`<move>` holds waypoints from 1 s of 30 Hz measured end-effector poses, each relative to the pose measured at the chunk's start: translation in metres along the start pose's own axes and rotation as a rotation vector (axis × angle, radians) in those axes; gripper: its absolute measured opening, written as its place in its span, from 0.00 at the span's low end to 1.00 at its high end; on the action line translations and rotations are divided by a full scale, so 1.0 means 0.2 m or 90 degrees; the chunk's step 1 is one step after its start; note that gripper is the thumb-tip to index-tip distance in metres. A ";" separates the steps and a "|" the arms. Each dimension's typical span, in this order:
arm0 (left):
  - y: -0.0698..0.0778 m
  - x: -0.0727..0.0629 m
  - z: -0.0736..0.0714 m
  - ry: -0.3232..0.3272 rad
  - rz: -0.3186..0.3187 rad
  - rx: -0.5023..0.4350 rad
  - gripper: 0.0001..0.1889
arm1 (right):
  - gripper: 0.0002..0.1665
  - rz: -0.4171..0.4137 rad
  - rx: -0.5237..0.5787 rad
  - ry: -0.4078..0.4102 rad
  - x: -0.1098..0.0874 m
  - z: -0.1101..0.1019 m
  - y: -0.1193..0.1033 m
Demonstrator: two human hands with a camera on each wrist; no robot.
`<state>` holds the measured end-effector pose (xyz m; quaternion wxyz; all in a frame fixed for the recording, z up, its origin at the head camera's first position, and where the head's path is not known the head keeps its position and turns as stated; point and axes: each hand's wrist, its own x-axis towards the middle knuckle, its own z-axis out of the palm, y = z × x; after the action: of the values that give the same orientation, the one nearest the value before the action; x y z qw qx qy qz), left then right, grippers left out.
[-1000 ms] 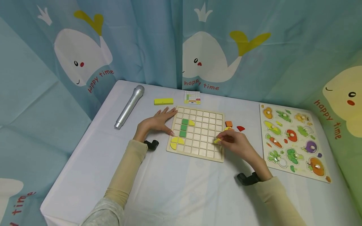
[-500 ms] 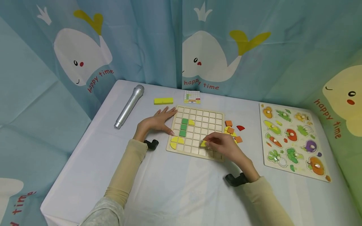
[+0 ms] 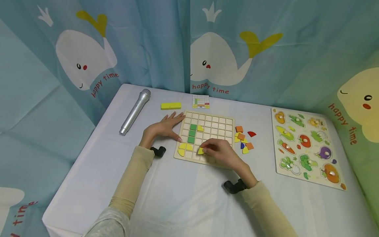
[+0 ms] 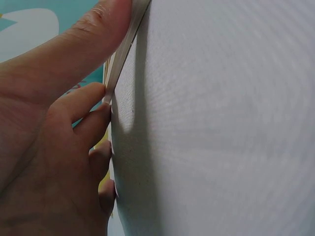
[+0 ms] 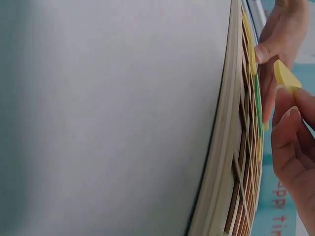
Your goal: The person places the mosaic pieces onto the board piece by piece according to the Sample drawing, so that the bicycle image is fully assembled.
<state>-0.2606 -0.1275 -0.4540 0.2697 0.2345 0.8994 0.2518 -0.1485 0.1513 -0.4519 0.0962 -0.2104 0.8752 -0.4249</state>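
Note:
A pale wooden grid board (image 3: pixel 214 125) lies on the table. Green squares (image 3: pixel 192 133) fill a short column in it, with a yellow quarter-circle tile (image 3: pixel 200 128) beside the top one. More yellow tiles (image 3: pixel 185 147) sit near the lower left corner. My left hand (image 3: pixel 163 128) touches the board's left edge, fingers spread and thumb (image 4: pixel 98 34) against the rim. Over the lower part of the board, my right hand (image 3: pixel 221 152) pinches a yellow quarter-circle tile (image 5: pixel 287 76) between thumb and fingers, held above the surface in the right wrist view.
Loose orange (image 3: pixel 241 137), yellow, blue and red tiles (image 3: pixel 251 134) lie right of the board. Behind it are a small pattern card (image 3: pixel 201 101) and a yellow bar (image 3: pixel 170 106). A silver microphone (image 3: pixel 134 113) lies left; a vegetable puzzle (image 3: pixel 311 174) lies far right.
My right hand has carried the yellow tile leftward across the board from its right edge, uncovering the loose tiles there. My left hand has stayed in place.

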 end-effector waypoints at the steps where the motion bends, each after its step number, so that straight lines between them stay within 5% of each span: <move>1: 0.00 0.00 0.00 0.000 0.000 0.001 0.61 | 0.08 0.000 0.002 -0.005 0.01 0.01 -0.01; 30: -0.02 0.00 0.01 0.010 0.011 -0.002 0.61 | 0.07 0.004 -0.043 -0.063 0.13 0.16 -0.14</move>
<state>-0.2607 -0.1294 -0.4568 0.2609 0.2402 0.8989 0.2573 -0.1527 0.1017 -0.4499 0.1336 -0.2318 0.8836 -0.3842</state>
